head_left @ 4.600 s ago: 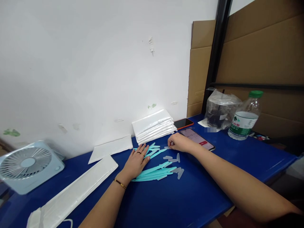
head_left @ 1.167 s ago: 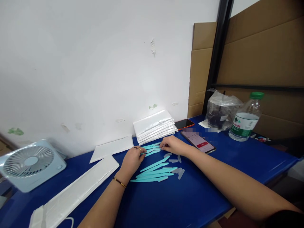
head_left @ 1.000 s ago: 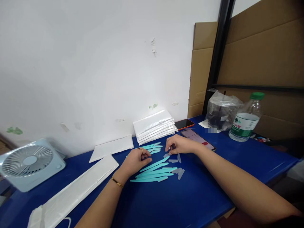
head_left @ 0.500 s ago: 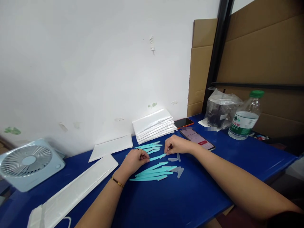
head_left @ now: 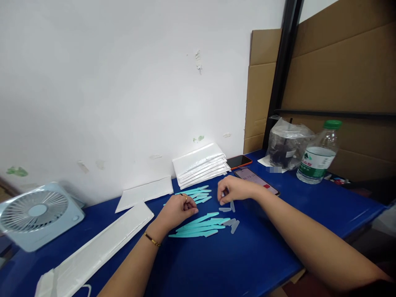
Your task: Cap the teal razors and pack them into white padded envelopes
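Two groups of turquoise eyebrow razors lie on the blue table. My left hand [head_left: 178,210] rests beside the far group of razors [head_left: 201,194], its fingers loosely bent with a gap to the thumb, and nothing shows in it. Closer to me is the near group of razors [head_left: 198,227], lying side by side. Small translucent blade caps [head_left: 225,210] are scattered at their right, several of them loose. Over these caps my right hand [head_left: 232,189] is curled with fingertips pointing down and drawn together; whatever is between them is hidden.
A stack of white padded envelopes [head_left: 201,163] leans at the wall. More white packaging [head_left: 99,243] lies at left, next to a light-blue fan [head_left: 40,214]. Two phones, one showing a timer [head_left: 255,180], lie behind my right hand. A water bottle [head_left: 317,159] and bagged cup [head_left: 286,144] stand right.
The razor stretched between both hands has left them and the far group has gained one. My right hand has shifted slightly right, over the caps; the left fingers have loosened.
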Demonstrator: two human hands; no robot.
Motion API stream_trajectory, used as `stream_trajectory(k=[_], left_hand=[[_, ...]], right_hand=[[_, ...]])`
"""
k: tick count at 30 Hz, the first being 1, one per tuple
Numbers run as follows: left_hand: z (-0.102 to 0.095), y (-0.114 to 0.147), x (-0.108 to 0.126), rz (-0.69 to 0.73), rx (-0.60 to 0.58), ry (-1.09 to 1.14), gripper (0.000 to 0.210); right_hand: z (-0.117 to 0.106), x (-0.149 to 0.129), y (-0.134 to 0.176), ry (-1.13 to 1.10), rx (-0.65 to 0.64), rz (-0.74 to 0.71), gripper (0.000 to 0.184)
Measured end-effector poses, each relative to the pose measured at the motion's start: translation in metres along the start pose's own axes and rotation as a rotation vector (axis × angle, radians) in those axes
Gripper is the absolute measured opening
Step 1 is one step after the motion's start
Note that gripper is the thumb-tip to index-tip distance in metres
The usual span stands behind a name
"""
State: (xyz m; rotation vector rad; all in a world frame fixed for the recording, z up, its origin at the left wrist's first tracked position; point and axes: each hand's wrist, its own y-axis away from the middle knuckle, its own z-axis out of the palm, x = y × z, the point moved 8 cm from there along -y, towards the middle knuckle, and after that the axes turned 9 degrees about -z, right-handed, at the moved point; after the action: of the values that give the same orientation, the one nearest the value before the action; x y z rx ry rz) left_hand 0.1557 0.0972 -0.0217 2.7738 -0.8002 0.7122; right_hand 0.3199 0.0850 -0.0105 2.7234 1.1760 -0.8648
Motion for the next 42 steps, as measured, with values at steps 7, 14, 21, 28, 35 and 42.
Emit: stream_trajectory(k=[7, 14, 21, 28, 35, 42], left_hand=[[0.019, 0.004, 0.006, -0.035, -0.19, 0.065, 0.022], [0.019, 0.002, 0.001, -0.081, -0.151, 0.089, 0.023], [0.017, 0.001, -0.005, -0.111, -0.149, 0.083, 0.026], [0.018, -0.001, -0.006, -0.1, -0.14, 0.092, 0.026], [0.018, -0.002, -0.009, -0.099, -0.132, 0.076, 0.026], [0.019, -0.003, -0.01, -0.099, -0.108, 0.058, 0.021]], right_hand=[[0.01, -0.001, 0.011, -0.034, -0.176, 0.114, 0.013], [0.019, -0.003, 0.0, 0.052, -0.079, 0.094, 0.011], [0.018, 0.007, 0.008, 0.167, -0.128, 0.185, 0.01], [0.016, -0.005, 0.003, 0.239, -0.106, 0.166, 0.008], [0.018, -0.005, 0.002, 0.242, -0.117, 0.168, 0.009], [0.027, -0.014, -0.009, 0.206, -0.043, 0.05, 0.008]])
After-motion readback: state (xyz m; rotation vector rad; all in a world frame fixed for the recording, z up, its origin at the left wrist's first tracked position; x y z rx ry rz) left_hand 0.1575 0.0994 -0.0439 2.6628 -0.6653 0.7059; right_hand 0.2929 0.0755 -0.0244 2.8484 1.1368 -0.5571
